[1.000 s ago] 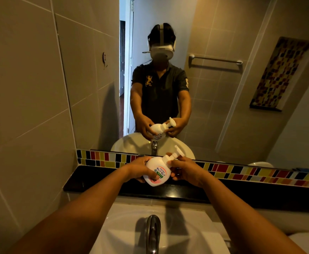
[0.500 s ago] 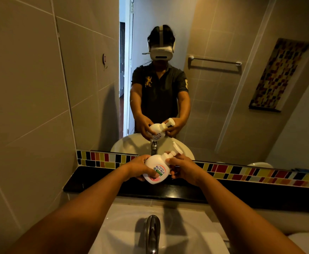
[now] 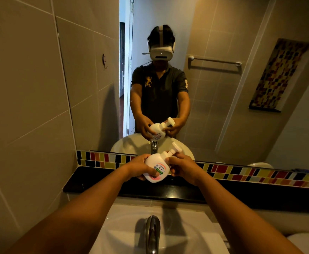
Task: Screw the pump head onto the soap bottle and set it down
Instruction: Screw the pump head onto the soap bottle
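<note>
There are 2 bare hands, the left hand (image 3: 140,168) and the right hand (image 3: 184,169), with 1 white soap bottle (image 3: 156,169) and 1 pump head (image 3: 174,150) between them. Below sit 1 white sink (image 3: 124,235) and 1 metal faucet (image 3: 152,233). Behind run 1 black ledge (image 3: 95,182), 1 mosaic tile strip (image 3: 241,173) and 1 mirror (image 3: 223,107), which reflects 1 towel bar (image 3: 214,61).

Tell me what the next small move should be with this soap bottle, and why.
Probably another twist of the pump head with the right hand while the left hand steadies the soap bottle. The bottle is tilted and held in the air above the black ledge, fingers at its neck, so tightening looks unfinished and setting it down seems early.
</note>
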